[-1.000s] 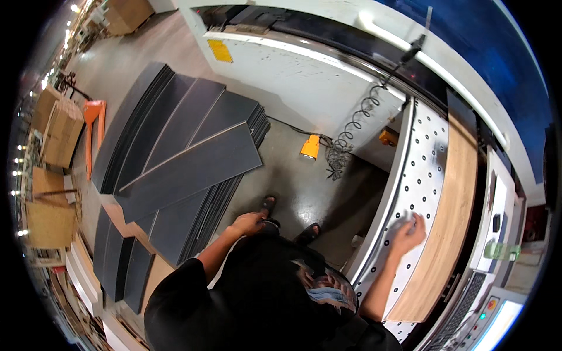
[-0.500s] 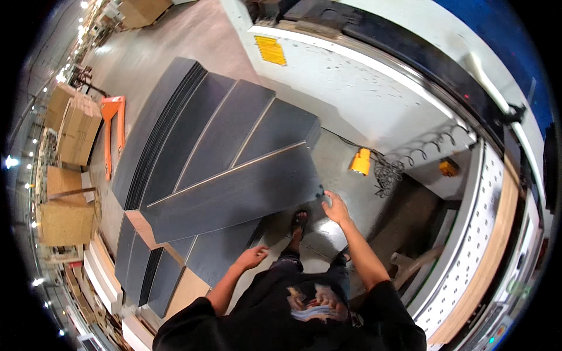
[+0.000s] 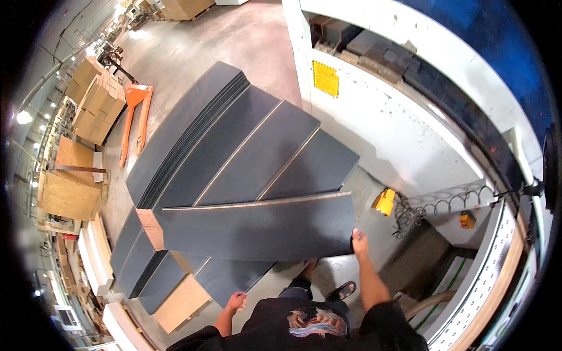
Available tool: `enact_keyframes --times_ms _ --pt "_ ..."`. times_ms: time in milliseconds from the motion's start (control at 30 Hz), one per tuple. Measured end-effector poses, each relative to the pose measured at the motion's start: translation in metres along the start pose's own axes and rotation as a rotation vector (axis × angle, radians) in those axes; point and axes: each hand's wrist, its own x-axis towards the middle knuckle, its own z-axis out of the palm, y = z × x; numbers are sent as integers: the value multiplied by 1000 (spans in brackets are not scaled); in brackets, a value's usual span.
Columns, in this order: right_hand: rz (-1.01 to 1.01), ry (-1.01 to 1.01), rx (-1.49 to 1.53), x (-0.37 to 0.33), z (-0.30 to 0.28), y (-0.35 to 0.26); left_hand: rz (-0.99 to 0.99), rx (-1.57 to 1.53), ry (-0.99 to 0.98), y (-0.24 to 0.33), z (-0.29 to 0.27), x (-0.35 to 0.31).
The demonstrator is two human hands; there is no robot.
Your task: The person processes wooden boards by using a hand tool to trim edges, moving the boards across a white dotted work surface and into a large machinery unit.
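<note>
Closed on the right end of a long dark grey board (image 3: 263, 231) is my right hand (image 3: 359, 241), its thumb on top by the corner. This board lies at an angle over a fanned stack of similar dark boards (image 3: 234, 152), and its pale long edge faces the stack. My left hand (image 3: 237, 301) is held low, fingers loosely curled and apart, with nothing visible in it. It is beside a lower dark board (image 3: 234, 278), and I cannot tell whether it touches that board.
A white machine (image 3: 374, 111) stands at right, with a perforated bed (image 3: 486, 281). On the floor before it sit a yellow foot pedal (image 3: 384, 202) and coiled cable. An orange pallet jack (image 3: 139, 96) and cardboard boxes (image 3: 102, 108) are at left; a bare tan board (image 3: 182, 304) lies near left.
My right hand has closed on the board's end. The board's right end has swung toward me, baring more of the boards behind it. My view has turned, and my left hand appears lower.
</note>
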Motion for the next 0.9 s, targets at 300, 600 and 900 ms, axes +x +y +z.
enact_keyframes --times_ms 300,600,900 --pt "-2 210 -54 -129 -161 -23 3 -1023 -128 109 16 58" --pt "-10 796 -96 -225 -367 -26 446 -168 -218 99 122 20" --pt "355 1528 -68 -540 -548 194 47 -248 -789 142 340 -184"
